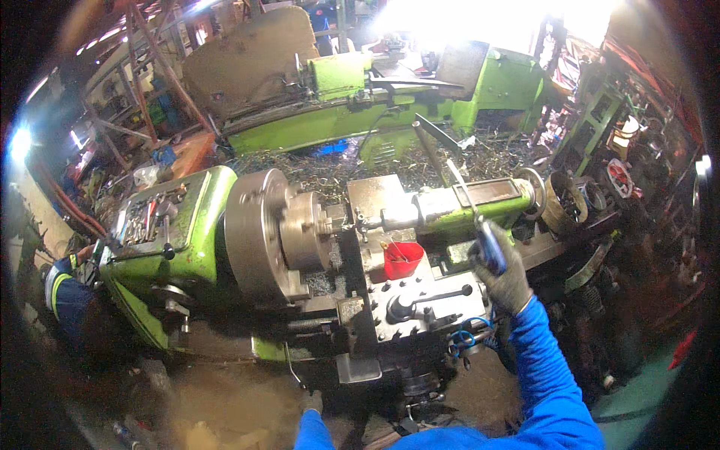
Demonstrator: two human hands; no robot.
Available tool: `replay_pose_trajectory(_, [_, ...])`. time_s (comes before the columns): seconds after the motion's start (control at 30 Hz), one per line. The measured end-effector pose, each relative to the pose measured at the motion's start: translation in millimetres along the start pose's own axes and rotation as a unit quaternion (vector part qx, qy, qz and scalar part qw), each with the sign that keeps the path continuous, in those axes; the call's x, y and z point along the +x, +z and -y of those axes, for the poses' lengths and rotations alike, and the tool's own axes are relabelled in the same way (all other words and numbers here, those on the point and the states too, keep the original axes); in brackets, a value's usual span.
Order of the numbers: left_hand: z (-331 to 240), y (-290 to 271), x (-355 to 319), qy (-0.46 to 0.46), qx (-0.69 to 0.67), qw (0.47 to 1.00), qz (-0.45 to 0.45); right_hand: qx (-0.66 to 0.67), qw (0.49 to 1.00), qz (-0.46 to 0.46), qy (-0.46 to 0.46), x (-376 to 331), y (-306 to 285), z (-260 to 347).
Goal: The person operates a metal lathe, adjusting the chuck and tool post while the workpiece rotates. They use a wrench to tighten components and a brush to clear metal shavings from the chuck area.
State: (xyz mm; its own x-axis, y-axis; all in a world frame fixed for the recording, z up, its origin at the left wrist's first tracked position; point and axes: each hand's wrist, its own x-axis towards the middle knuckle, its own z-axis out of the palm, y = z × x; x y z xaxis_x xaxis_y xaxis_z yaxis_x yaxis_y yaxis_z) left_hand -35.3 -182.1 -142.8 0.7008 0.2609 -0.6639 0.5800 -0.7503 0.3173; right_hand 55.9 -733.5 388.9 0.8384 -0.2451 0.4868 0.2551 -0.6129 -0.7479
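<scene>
My gloved right hand [504,281] is closed round a blue-handled tool [490,246], raised over the near side of the tailstock. The tool's long, thin, light-coloured shaft points up and away; its exact kind is unclear. Low in front of the green lathe, my gloved left hand [311,403] closes at the lower end of a thin bent lever [292,366]. A large steel chuck [255,232] faces the tailstock [472,202]. Between them, a red cup [403,259] with thin sticks in it stands behind the tool post [403,307] on the carriage.
A blue coiled hose [474,331] hangs beside the carriage. Metal swarf [300,161] lies thick behind the lathe, before another green machine [292,133]. Small tools lie on the headstock [196,214]. A person in dark blue with reflective bands [66,296] is at far left.
</scene>
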Motion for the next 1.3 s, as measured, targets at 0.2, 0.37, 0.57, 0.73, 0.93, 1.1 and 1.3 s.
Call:
replay_pose_trajectory(0.2, [43,-7,-76,-0.012,-0.032,0.999,-0.023,0.029,0.982,0.165,0.081,96,-1,-32])
replay_pose_trajectory(0.37, [32,-11,-173,-0.040,-0.054,0.997,-0.024,-0.106,0.921,0.374,-0.025,108,89,-17])
replay_pose_trajectory(0.57, [13,-6,-224,-0.061,-0.077,0.994,-0.040,-0.121,0.893,0.433,-0.012,113,141,-48])
replay_pose_trajectory(0.73, [6,7,-253,-0.069,-0.094,0.992,-0.044,-0.096,0.904,0.417,-0.005,130,139,-63])
replay_pose_trajectory(0.93, [12,16,-268,-0.075,-0.099,0.991,-0.047,-0.079,0.900,0.429,-0.008,138,156,-70])
replay_pose_trajectory(1.1, [-5,21,-258,-0.069,-0.104,0.991,-0.038,-0.113,0.908,0.402,-0.017,134,161,-76])
replay_pose_trajectory(1.3, [-23,15,-248,-0.069,-0.102,0.992,-0.034,-0.130,0.902,0.410,-0.008,134,163,-66])
